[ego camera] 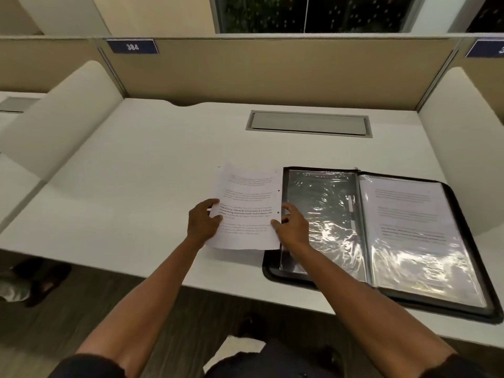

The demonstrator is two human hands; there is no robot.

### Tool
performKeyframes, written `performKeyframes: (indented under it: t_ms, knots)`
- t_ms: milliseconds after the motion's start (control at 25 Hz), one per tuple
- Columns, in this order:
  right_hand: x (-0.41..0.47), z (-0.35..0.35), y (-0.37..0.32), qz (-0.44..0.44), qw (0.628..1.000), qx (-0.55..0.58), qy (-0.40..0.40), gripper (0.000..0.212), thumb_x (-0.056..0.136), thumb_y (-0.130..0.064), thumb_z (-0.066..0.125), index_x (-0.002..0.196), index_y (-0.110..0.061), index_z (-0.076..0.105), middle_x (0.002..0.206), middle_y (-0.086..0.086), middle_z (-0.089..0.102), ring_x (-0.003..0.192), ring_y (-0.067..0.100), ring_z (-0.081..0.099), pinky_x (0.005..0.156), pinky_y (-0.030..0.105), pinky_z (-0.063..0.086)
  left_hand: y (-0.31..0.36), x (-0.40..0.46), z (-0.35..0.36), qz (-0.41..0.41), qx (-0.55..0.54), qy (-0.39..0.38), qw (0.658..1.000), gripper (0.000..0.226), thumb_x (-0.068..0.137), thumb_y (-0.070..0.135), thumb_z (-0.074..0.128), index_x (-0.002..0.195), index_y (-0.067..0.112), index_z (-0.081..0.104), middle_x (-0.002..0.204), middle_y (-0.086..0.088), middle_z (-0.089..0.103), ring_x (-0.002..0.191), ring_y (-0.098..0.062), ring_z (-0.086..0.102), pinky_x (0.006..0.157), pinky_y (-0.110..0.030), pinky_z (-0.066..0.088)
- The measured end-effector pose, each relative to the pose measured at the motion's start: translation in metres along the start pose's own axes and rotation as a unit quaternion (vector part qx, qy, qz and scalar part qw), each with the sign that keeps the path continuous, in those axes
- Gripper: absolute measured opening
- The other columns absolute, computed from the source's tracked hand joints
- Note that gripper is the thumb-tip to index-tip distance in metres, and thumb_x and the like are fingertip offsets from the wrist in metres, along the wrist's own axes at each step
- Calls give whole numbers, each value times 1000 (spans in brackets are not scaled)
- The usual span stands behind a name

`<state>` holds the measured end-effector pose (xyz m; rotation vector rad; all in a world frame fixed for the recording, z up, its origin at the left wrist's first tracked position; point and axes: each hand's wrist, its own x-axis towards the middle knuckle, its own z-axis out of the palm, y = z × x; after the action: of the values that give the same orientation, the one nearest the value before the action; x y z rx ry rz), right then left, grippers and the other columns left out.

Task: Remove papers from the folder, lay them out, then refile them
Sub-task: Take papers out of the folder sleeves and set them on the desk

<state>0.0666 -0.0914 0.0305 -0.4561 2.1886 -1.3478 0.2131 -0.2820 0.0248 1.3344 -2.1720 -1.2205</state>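
Observation:
A black zip folder (461,271) lies open on the white desk (152,165), at the front right. Its left page is an empty, shiny plastic sleeve (324,214). Its right sleeve holds a printed paper (409,214). Just left of the folder, a printed white sheet (246,205) with punch holes along its right edge sits slightly raised over the desk. My left hand (203,221) pinches the sheet's left edge. My right hand (291,227) grips its right edge, over the folder's left border.
A grey cable hatch (308,124) is set into the desk behind the folder. Beige partitions wall in the desk at the back and on both sides; a label reading 384 (132,46) is at the upper left. Someone's foot (41,279) shows on the floor at left.

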Motion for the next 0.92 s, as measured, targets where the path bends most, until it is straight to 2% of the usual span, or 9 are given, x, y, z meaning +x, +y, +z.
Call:
performKeyframes:
  t_ms: [80,160,320,480,600,680,800,880,920]
  knots:
    - [11,18,-1,-17,999,-48,4,47,89,-14,72,132,-20,55,98,2,69,86,18,67,74,30,56,-9,15,0,12,30,3,999,48,81,0,72,127,13,65,125,-10,65,104,-23,63,93,-29,49]
    - [19,29,-1,-20,996,-81,9,49,88,-15,73,133,-18,54,98,2,68,86,17,64,73,27,49,-19,24,1,15,52,3,999,50,81,1,74,128,11,64,124,-12,63,107,-25,60,90,-25,45]
    - [23,45,9,-20,991,-130,1,57,87,-19,75,138,-13,52,109,7,69,90,19,63,76,23,45,-44,35,-1,23,126,-14,992,55,80,14,78,132,13,60,134,-11,56,127,-32,47,104,-38,39]
    - [16,52,16,-62,976,-206,-7,59,90,-28,71,142,-8,51,132,11,56,117,26,57,94,26,42,-54,36,0,50,131,-12,990,56,82,12,74,135,7,57,139,-14,51,132,-35,40,108,-38,33]
    - [10,53,18,-97,960,-261,-24,52,92,-32,70,134,-4,56,131,10,45,110,24,56,90,22,42,-63,39,-1,64,127,-7,990,54,82,8,72,134,4,58,137,-17,53,130,-36,43,109,-35,33]
    - [9,51,18,-112,962,-249,-13,53,92,-35,70,135,-6,57,128,9,46,105,22,57,92,28,49,-65,39,-1,63,123,-6,990,53,84,9,70,136,5,57,140,-17,51,133,-36,42,111,-37,32]
    - [1,26,22,-100,980,-145,93,45,88,-31,74,128,-13,64,123,5,51,100,21,60,84,30,52,-50,24,6,72,138,40,987,53,87,26,65,138,13,56,146,-12,45,140,-32,28,112,-47,28]
    - [-12,-16,40,-75,971,-108,200,48,88,-32,73,132,-17,61,129,5,52,113,25,57,90,39,54,-31,3,21,128,134,66,980,52,84,33,61,132,16,59,143,-9,47,140,-31,26,111,-51,28]
    - [-21,-44,55,-41,957,-135,254,53,89,-34,71,137,-19,56,138,10,48,126,29,50,97,46,51,-20,-9,33,155,118,62,979,49,84,31,63,131,18,60,143,-7,48,140,-30,27,111,-49,27]
